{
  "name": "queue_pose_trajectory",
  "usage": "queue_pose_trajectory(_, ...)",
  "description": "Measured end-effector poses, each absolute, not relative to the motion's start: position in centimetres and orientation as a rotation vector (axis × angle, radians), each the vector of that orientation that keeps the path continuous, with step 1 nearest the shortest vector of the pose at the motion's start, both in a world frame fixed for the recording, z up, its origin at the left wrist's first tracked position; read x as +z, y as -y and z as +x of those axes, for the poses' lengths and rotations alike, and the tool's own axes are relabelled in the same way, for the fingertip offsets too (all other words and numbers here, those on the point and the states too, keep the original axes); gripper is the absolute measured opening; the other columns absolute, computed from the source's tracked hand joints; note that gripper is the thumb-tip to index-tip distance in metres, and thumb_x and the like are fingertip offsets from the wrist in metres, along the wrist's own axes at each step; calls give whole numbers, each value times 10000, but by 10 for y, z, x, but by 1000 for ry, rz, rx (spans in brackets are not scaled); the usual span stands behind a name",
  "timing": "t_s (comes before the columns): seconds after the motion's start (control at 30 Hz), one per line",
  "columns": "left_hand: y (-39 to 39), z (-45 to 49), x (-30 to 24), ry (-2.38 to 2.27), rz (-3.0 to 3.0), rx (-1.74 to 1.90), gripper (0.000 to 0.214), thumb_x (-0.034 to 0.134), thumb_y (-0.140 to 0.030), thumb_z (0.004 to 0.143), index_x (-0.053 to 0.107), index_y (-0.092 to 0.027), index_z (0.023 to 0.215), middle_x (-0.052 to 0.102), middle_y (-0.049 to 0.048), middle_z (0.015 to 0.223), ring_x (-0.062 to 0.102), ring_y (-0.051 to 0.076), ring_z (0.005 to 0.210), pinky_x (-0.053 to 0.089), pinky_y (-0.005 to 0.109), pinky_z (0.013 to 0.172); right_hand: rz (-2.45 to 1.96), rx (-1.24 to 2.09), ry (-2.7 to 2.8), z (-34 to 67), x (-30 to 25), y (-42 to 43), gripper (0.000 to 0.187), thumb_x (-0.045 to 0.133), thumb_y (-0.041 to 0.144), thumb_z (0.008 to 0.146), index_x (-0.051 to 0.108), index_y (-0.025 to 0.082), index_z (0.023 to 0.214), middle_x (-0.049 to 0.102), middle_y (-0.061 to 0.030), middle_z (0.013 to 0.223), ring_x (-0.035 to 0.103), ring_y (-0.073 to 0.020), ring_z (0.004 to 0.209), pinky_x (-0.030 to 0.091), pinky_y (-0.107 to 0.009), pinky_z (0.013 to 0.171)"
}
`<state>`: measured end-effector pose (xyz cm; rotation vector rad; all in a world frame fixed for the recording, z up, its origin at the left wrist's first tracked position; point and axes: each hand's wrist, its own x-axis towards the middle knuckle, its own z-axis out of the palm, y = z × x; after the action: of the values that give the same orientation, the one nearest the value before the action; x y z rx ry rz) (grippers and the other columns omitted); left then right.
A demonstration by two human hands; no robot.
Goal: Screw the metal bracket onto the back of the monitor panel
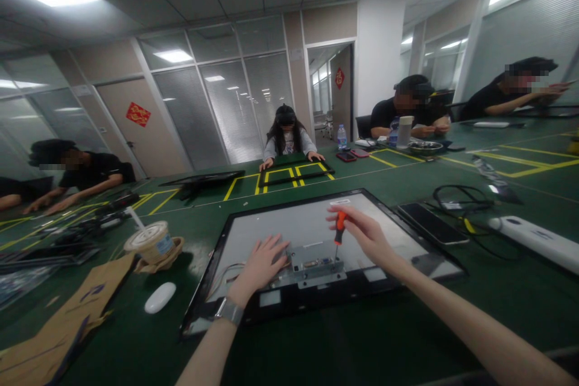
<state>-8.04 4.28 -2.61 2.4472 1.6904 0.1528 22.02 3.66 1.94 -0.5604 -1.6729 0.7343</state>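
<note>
A flat display panel with a black frame (362,198) lies back side up on the green table before me. Near its front edge sits a metal bracket (312,276) with connector ports. My right hand (362,232) grips a screwdriver (340,229) with an orange and black handle; its shaft points down at the bracket's right part. I cannot make out whether the tip sits in a screw. My left hand (262,262) rests with fingers spread at the bracket's left side, over the panel. Thin wires (226,277) run on the panel left of that hand.
Left of the panel are a lidded cup (149,241) in a cardboard holder, a white oval case (160,297) and brown cardboard (67,319). On the right lie a phone (432,223), black cable (461,193) and a white power strip (538,241). Several people sit around the table.
</note>
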Motion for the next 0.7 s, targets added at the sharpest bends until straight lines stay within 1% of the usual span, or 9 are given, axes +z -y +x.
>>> queue_pose_trajectory(0.03,-43,-81,-27,-1689,2448,151,505,358,-491,996,410,-333,1474,300,39,1602,222,273,1484,160,548,1185,-557,759,1665,219,18,-37,345,504,380,974,618,261,1277,669,-103,1128,702,-214,892,628,-402,756)
queue_pose_trajectory(0.1,-44,-81,-27,-1691,2444,151,505,357,-490,997,411,-331,1474,299,41,1603,220,273,1484,157,549,1185,-586,717,1641,218,15,-38,342,567,387,941,633,266,1254,664,-91,1108,696,-202,863,628,-388,748)
queue_pose_trajectory(0.27,-43,-81,-27,-1688,2443,158,500,351,-497,999,420,-335,1467,299,34,1603,221,269,1484,155,546,1187,-638,552,1599,217,13,-41,215,742,354,820,726,267,1016,608,-41,943,633,-174,815,596,-318,727)
queue_pose_trajectory(0.3,-43,-80,-26,-1689,2443,156,500,352,-496,999,421,-334,1467,299,34,1603,224,270,1483,156,547,1187,-626,562,1599,218,14,-41,208,741,361,822,730,266,1007,597,-38,924,627,-173,807,593,-311,716)
queue_pose_trajectory(0.37,-43,-80,-25,-1694,2444,147,499,350,-487,1000,420,-330,1468,298,38,1603,225,272,1483,159,548,1186,-593,623,1600,218,17,-38,216,678,393,872,732,259,1033,591,-48,948,632,-173,802,595,-312,701)
queue_pose_trajectory(0.47,-42,-78,-23,-1700,2445,125,499,346,-477,1001,415,-326,1472,297,41,1603,223,274,1483,164,550,1184,-545,793,1591,219,20,-34,286,566,411,946,716,251,1129,598,-87,1118,676,-181,826,611,-341,718)
queue_pose_trajectory(0.53,-42,-78,-23,-1704,2442,121,499,350,-476,1000,415,-327,1471,298,39,1603,223,274,1483,167,549,1184,-534,896,1580,218,21,-33,312,567,412,947,696,255,1183,622,-95,1149,698,-195,840,620,-381,754)
queue_pose_trajectory(0.6,-42,-78,-24,-1703,2440,130,497,353,-476,999,418,-329,1469,302,38,1601,222,270,1484,164,547,1186,-545,923,1564,218,21,-34,319,606,418,922,700,254,1179,658,-82,1064,701,-208,850,623,-406,776)
queue_pose_trajectory(0.7,-44,-80,-26,-1699,2442,144,495,356,-482,998,421,-335,1467,306,34,1599,223,267,1484,156,546,1188,-589,823,1538,217,20,-38,254,725,404,828,751,253,1030,630,-45,914,666,-187,806,622,-347,715)
